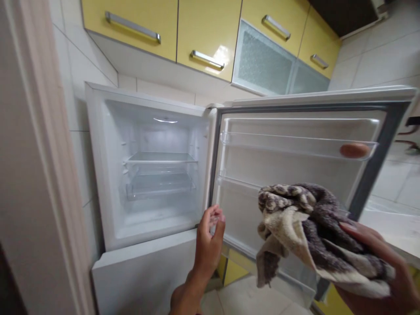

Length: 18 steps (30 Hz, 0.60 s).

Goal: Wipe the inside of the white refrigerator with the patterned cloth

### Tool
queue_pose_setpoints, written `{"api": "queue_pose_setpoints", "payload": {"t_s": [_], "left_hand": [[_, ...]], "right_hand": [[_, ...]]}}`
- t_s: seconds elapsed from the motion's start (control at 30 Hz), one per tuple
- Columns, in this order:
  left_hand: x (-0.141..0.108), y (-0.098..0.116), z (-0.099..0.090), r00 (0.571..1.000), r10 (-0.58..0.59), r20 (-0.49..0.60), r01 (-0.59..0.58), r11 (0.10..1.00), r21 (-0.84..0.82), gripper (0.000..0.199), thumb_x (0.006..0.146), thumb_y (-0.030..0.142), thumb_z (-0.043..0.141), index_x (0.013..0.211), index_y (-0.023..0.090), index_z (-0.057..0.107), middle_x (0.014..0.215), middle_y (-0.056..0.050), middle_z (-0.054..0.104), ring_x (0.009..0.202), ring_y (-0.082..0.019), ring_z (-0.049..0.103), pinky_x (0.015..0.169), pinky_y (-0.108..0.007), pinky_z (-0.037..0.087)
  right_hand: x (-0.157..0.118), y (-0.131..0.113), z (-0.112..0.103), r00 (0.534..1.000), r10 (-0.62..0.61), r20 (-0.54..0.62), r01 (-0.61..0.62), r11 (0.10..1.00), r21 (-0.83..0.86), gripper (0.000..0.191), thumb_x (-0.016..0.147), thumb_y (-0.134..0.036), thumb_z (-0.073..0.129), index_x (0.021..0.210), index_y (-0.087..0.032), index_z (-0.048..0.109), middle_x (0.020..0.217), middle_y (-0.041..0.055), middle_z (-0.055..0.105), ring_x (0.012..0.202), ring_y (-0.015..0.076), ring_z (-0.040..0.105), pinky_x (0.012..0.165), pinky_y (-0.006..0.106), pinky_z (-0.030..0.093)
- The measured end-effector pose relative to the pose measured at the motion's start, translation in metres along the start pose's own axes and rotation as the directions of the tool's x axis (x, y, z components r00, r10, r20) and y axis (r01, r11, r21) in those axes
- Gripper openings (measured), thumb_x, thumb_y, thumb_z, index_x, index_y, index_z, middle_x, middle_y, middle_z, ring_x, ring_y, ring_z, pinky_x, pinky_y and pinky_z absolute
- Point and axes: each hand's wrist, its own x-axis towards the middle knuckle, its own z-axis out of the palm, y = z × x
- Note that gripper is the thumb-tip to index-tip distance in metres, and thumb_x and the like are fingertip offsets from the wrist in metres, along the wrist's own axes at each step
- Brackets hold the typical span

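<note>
A bunched brown-and-cream towel (pixel 295 232) is gripped in my right hand (pixel 390 262), in front of the open fridge door (pixel 249 162). Part of the cloth hangs down on its left side. My left hand (pixel 210 232) is raised near the door's hinge side, fingers loosely curled and thumb apart, with nothing visible in it. Left of it stands the open fridge compartment (pixel 160 210), lit inside, with a glass shelf (pixel 160 158) and a clear drawer or tray (pixel 160 186) beneath. On the upper door rack (pixel 295 146) rests a brown egg (pixel 354 150).
Yellow wall cabinets (pixel 206 35) with metal handles hang above the fridge. A closed lower fridge door (pixel 144 275) sits below the compartment. A door frame (pixel 42 153) borders the left side, and a white counter (pixel 393 227) lies at the right.
</note>
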Motion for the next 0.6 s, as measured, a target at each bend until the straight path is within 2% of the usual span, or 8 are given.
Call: {"api": "queue_pose_setpoints", "payload": {"t_s": [0.03, 0.1, 0.2, 0.23, 0.3, 0.37, 0.5, 0.6], "left_hand": [[-0.014, -0.006, -0.008, 0.986, -0.162, -0.045, 0.155, 0.979, -0.136, 0.057, 0.084, 0.062, 0.065, 0.120, 0.018, 0.065, 0.117, -0.016, 0.073, 0.109, -0.028, 0.070, 0.096, -0.044, 0.055], [-0.039, -0.017, -0.024, 0.906, -0.421, -0.039, 0.380, 0.851, -0.362, 0.064, 0.071, 0.069, 0.075, 0.110, 0.019, 0.068, 0.105, -0.013, 0.074, 0.096, -0.028, 0.072, 0.078, -0.039, 0.058], [-0.068, -0.028, -0.041, 0.811, -0.577, 0.099, 0.513, 0.620, -0.594, 0.065, 0.060, 0.067, 0.085, 0.104, 0.020, 0.072, 0.104, -0.012, 0.075, 0.094, -0.030, 0.071, 0.070, -0.039, 0.058], [-0.075, -0.030, -0.046, 0.799, -0.583, 0.150, 0.523, 0.548, -0.653, 0.063, 0.062, 0.065, 0.085, 0.105, 0.021, 0.073, 0.111, -0.013, 0.074, 0.100, -0.032, 0.071, 0.074, -0.042, 0.059], [-0.082, -0.029, -0.052, 0.807, -0.553, 0.207, 0.494, 0.441, -0.749, 0.058, 0.070, 0.062, 0.082, 0.112, 0.022, 0.074, 0.126, -0.015, 0.071, 0.114, -0.035, 0.066, 0.084, -0.050, 0.059], [-0.081, -0.025, -0.057, 0.835, -0.521, 0.175, 0.415, 0.390, -0.822, 0.053, 0.073, 0.059, 0.081, 0.112, 0.024, 0.074, 0.130, -0.013, 0.070, 0.118, -0.034, 0.064, 0.091, -0.056, 0.057], [-0.066, -0.022, -0.070, 0.896, -0.442, 0.032, 0.235, 0.413, -0.880, 0.042, 0.075, 0.055, 0.080, 0.107, 0.028, 0.076, 0.124, -0.007, 0.073, 0.115, -0.030, 0.066, 0.099, -0.056, 0.054], [-0.057, -0.035, -0.087, 0.891, -0.452, -0.047, 0.202, 0.487, -0.850, 0.046, 0.076, 0.059, 0.075, 0.108, 0.025, 0.076, 0.122, -0.010, 0.075, 0.117, -0.032, 0.066, 0.100, -0.053, 0.054]], "right_hand": [[-0.004, -0.003, 0.015, 1.000, -0.009, 0.028, 0.007, 0.998, 0.070, 0.064, 0.078, -0.044, 0.080, 0.139, -0.045, 0.061, 0.104, 0.0153, 0.071, 0.090, 0.0376, 0.071, 0.062, 0.054, 0.060], [-0.011, -0.010, 0.045, 0.996, -0.018, 0.083, 0.004, 0.986, 0.167, 0.066, 0.082, -0.035, 0.077, 0.145, -0.040, 0.056, 0.109, 0.0147, 0.069, 0.095, 0.0363, 0.069, 0.067, 0.053, 0.060], [-0.023, -0.025, 0.089, 0.986, -0.013, 0.166, -0.032, 0.964, 0.264, 0.063, 0.087, -0.024, 0.071, 0.147, -0.034, 0.053, 0.112, 0.0139, 0.066, 0.100, 0.0325, 0.067, 0.073, 0.048, 0.061], [-0.028, -0.031, 0.102, 0.982, -0.006, 0.190, -0.049, 0.956, 0.288, 0.062, 0.087, -0.021, 0.069, 0.146, -0.034, 0.053, 0.112, 0.0135, 0.066, 0.102, 0.0314, 0.067, 0.075, 0.046, 0.061], [-0.038, -0.044, 0.128, 0.971, 0.004, 0.237, -0.086, 0.938, 0.337, 0.060, 0.088, -0.018, 0.066, 0.144, -0.034, 0.052, 0.113, 0.0127, 0.065, 0.104, 0.0300, 0.067, 0.077, 0.044, 0.061], [-0.049, -0.057, 0.151, 0.955, 0.014, 0.296, -0.136, 0.908, 0.397, 0.060, 0.088, -0.016, 0.063, 0.144, -0.034, 0.051, 0.115, 0.0124, 0.065, 0.107, 0.0299, 0.066, 0.080, 0.044, 0.062], [-0.071, -0.081, 0.185, 0.891, -0.050, 0.451, -0.224, 0.815, 0.535, 0.063, 0.088, -0.015, 0.059, 0.146, -0.034, 0.047, 0.124, 0.0118, 0.064, 0.114, 0.0283, 0.066, 0.089, 0.044, 0.061], [-0.081, -0.091, 0.198, 0.784, -0.194, 0.590, -0.289, 0.727, 0.622, 0.067, 0.088, -0.016, 0.063, 0.149, -0.034, 0.044, 0.132, 0.0115, 0.061, 0.123, 0.0255, 0.062, 0.100, 0.042, 0.058]]}}
